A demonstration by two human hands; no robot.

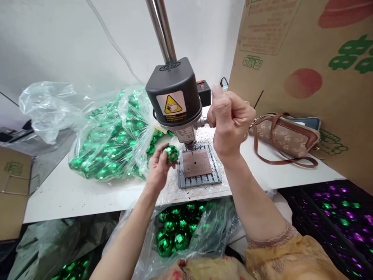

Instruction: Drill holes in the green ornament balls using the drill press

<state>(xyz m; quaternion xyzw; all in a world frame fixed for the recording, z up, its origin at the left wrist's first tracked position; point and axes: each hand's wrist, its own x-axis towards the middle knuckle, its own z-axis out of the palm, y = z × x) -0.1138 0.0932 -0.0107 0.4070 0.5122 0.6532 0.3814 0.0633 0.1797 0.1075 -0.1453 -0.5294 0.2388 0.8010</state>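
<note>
A shiny green faceted ball (171,153) is held in the fingers of my left hand (158,165), just left of a small drill press (175,95). My right hand (230,116) is closed around the feed handle at the press's right side; most of that handle is hidden by the fingers. Under the chuck (190,145), a flat brownish board (198,166) with a dark hole lies on the grey slotted base (200,183). Dark chips are scattered over the base and around it.
A clear plastic bag (107,144) of green balls lies on the white table (75,198) at left. Below the table edge, another bag holds green balls (180,237). A patterned handbag (285,134) lies at right before a large cardboard box (271,74). Purple and green balls (344,221) are lower right.
</note>
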